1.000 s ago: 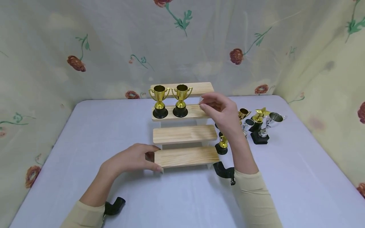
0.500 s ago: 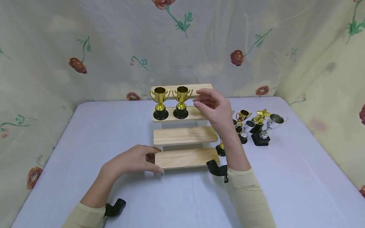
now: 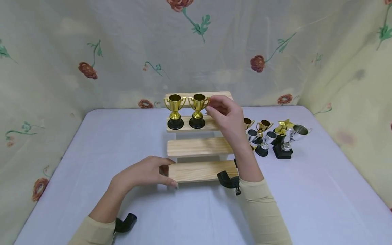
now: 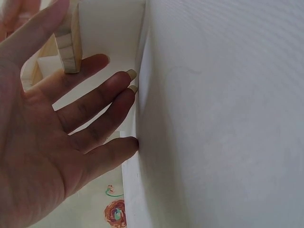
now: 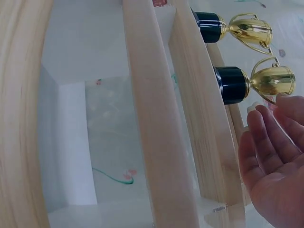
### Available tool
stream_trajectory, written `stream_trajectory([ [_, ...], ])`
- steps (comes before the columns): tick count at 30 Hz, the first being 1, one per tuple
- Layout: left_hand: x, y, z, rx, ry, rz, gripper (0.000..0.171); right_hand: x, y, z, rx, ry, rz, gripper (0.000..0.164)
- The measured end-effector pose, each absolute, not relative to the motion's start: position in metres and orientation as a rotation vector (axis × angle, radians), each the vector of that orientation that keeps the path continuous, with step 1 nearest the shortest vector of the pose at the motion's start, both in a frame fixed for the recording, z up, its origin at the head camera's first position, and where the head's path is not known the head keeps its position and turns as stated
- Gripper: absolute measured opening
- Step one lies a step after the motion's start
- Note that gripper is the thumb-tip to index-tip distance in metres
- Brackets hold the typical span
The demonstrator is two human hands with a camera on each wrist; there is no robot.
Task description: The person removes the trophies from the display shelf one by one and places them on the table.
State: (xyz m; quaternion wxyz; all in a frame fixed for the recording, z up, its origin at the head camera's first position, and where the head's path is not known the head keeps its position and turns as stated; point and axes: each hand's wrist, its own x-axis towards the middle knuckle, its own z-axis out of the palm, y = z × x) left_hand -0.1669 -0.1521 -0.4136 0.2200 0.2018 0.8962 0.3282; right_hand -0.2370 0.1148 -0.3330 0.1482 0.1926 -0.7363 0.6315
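A tiered display stand (image 3: 200,147) with pale wooden shelves stands mid-table. My left hand (image 3: 144,172) holds the left end of its lowest shelf, thumb in front and index finger behind; the other fingers extend near the cloth in the left wrist view. Two gold trophy cups with black bases stand upright on the second shelf from the top: a left trophy (image 3: 175,110) and a right trophy (image 3: 198,110). My right hand (image 3: 228,117) is at the right trophy's handle, thumb and fingertips loosely bent; the thumb appears to touch it in the right wrist view.
Right of the stand, several small trophies cluster on the white cloth (image 3: 318,190), including a silver cup (image 3: 298,132) and a gold star trophy (image 3: 282,127). My right forearm partly hides the group. A flowered curtain (image 3: 220,61) hangs behind the table.
My right hand has moved left from the shelf's right end to the right trophy's handle. The left hand stays on the lowest shelf. Both trophies keep their places on the shelf.
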Motion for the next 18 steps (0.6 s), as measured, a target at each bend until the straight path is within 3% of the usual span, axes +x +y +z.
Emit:
stream_trajectory([
  [18,-0.1662,-0.1527,-0.4131,0.556,2.476,0.919,0.053,-0.2396,0.1095,-0.3277,0.534,-2.072,1.804,0.022],
])
